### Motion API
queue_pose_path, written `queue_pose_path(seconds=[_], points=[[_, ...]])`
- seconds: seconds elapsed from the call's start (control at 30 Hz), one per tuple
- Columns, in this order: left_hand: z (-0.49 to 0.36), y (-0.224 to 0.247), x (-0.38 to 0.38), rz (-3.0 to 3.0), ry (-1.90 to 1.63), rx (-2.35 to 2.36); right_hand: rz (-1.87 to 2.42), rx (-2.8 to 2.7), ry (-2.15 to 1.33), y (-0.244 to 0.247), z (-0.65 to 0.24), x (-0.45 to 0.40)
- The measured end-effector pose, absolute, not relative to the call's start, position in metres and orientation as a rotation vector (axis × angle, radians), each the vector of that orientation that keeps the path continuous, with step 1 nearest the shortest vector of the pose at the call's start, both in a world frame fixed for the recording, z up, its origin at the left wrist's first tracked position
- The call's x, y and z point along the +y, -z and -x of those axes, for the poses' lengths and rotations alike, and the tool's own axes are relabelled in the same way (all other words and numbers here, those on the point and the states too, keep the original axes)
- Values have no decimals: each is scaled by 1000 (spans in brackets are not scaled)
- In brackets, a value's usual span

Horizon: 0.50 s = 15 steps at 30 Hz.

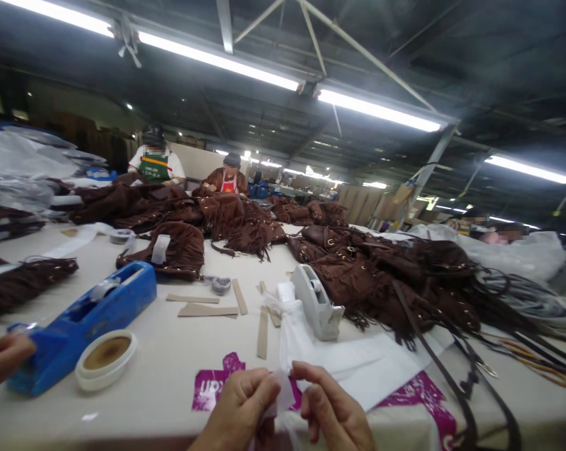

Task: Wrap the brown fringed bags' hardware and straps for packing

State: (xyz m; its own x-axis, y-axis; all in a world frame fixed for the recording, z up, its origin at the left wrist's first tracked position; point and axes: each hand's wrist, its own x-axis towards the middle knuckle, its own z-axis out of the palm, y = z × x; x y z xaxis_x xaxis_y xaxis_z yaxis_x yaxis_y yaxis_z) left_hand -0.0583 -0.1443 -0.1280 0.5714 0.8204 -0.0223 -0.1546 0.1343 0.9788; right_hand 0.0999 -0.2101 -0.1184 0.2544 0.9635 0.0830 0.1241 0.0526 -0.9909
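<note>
My left hand (245, 401) is at the front edge of the table, thumb and fingers pinched on a thin translucent white sheet (285, 391). Whether the sheet is film or tissue paper I cannot tell. Just right of it is my right hand (334, 410), its fingers loosely curled and apart, with nothing visible in them; the index fingertip is close to the sheet's edge. Behind my hands lie white plastic bags or wrapping (348, 369) and purple printed tape (210, 388). A grey tape dispenser (318, 304) stands beyond, beside the white wrapping.
At far left, another person's hand (5, 357) reaches the blue tape dispenser (89, 313). A tape roll (108, 357) lies beside it. Cardboard strips (207, 311), brown fringed bags (358, 263), straps (433, 357) and orange-handled scissors (536, 363) cover parts of the table. Two people work behind.
</note>
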Motion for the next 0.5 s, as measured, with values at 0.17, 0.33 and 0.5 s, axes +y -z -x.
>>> queue_pose_path(seconds=[0.17,0.33,0.5], points=[[59,123,-146,-1163,-755,633,1283,-1087,-980,123,-88,-205],[53,121,-145,-1078,-701,663,1349,-1047,-877,129,-99,-210],[39,124,-145,-1075,-686,639,1362,-1080,-793,123,-104,-215]])
